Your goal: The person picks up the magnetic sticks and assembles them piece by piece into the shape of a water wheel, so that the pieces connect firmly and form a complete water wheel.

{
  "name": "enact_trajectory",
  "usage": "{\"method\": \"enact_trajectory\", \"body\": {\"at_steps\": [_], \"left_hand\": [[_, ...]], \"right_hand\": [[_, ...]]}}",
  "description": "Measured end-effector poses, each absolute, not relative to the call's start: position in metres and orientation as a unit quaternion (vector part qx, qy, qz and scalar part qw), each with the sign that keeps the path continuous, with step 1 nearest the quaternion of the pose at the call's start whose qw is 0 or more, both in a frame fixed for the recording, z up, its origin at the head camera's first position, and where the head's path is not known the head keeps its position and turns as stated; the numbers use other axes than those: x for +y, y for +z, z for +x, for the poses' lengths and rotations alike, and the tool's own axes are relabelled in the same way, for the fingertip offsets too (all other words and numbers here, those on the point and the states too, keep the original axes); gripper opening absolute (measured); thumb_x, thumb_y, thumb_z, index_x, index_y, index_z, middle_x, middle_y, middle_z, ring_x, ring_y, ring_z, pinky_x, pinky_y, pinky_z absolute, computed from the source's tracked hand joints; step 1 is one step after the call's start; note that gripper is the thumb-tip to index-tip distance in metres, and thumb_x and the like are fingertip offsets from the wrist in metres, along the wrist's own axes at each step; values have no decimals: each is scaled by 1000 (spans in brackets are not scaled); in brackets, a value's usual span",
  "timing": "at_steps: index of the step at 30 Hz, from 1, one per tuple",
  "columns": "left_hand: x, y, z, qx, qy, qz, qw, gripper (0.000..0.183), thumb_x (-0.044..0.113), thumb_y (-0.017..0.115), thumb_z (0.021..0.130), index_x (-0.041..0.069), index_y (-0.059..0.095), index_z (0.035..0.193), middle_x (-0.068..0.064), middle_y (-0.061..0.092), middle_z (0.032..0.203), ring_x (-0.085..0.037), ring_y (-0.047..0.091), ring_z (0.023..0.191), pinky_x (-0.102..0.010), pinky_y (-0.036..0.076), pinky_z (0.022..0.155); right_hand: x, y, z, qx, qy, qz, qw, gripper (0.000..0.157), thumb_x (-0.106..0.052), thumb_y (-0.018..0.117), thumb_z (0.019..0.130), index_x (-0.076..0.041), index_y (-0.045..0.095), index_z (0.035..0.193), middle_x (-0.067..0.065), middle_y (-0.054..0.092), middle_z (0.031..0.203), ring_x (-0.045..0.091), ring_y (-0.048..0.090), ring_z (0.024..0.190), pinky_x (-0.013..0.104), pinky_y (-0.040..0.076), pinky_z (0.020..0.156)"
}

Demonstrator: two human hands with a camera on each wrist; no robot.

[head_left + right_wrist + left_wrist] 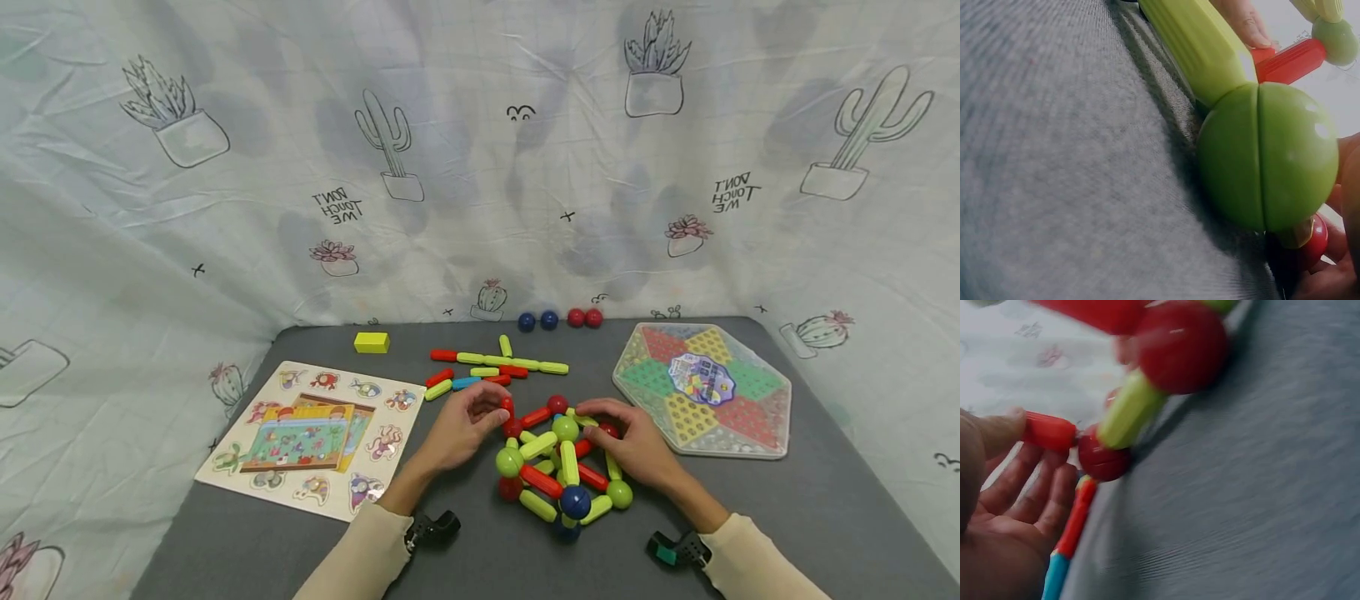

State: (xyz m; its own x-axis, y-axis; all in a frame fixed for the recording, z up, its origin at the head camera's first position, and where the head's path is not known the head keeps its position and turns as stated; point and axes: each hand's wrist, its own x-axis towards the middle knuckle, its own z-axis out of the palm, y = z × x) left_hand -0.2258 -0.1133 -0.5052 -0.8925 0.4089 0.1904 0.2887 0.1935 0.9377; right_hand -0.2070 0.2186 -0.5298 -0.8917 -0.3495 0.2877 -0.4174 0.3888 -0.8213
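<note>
A structure of magnetic sticks and balls stands on the grey table, with red and lime sticks joined by red, lime and blue balls. At its left side my left hand (465, 427) pinches a red magnetic stick (1049, 430) between thumb and fingers. The stick's end meets a red ball (1104, 454) of the structure. On the far right side, my right hand (636, 440) holds a red ball (1315, 242) with its fingers curled about it, partly hidden. Nearest the right wrist camera is a lime ball (1266, 156) with a lime stick (1204, 50) attached.
Loose magnetic sticks (513, 362) lie behind the structure. Two blue balls (549, 320) and two red balls (585, 317) sit along the back edge. A wooden puzzle board (303, 496) lies left, a hexagonal checkers box (738, 417) right, and a yellow block (372, 342) back left.
</note>
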Motion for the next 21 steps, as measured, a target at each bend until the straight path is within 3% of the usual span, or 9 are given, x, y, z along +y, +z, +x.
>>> {"method": "enact_trajectory", "body": {"at_steps": [9,13,21], "left_hand": [[-106,-512,-221,725,648,232,39,25,2,75,102,1,70,127,-18,75,118,-14,72,104,-24,60,97],[-104,-514,-221,725,647,230,40,26,3,77,102,2,71,126,-18,76,119,-17,73,106,-25,61,97],[-104,-523,-221,805,542,237,38,31,8,82,98,8,76,129,-6,80,120,-23,75,112,-38,61,102]], "right_hand": [[218,-530,-207,-830,506,233,37,27,-7,75,103,-15,78,128,7,77,133,7,70,117,16,53,96],[217,-529,-207,-827,510,235,35,26,-7,75,103,-13,78,128,8,76,133,6,70,117,16,53,95],[222,-520,-214,-840,488,236,24,24,-9,72,106,-9,77,130,11,77,129,5,72,108,21,57,90]]}}
